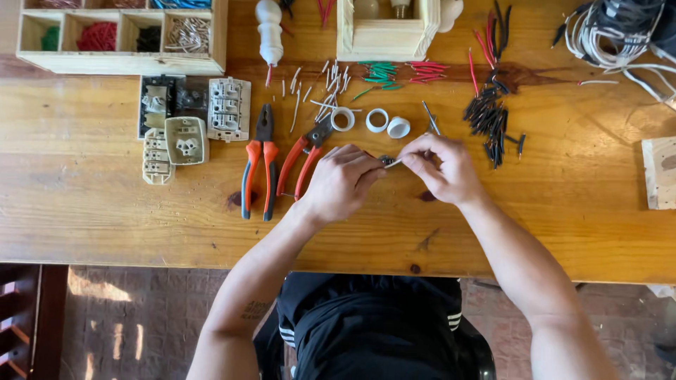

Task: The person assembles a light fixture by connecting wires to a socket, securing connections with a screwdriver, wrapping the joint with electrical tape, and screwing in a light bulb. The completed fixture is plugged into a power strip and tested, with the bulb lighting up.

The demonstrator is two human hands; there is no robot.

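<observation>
My left hand [343,181] pinches a small dark metal part [385,160] above the wooden table [105,211]. My right hand [442,169] grips a short white wire piece [395,163] whose end meets that part. Both hands are closed and nearly touch at the fingertips. What lies inside the palms is hidden.
Two orange-handled pliers [259,165] lie left of my hands. Cream socket parts [184,139], white rings [377,120], white, green, red and black wire bits [486,116], a compartment box [120,35], a small wooden box [384,32] and a cable bundle [612,32] lie beyond.
</observation>
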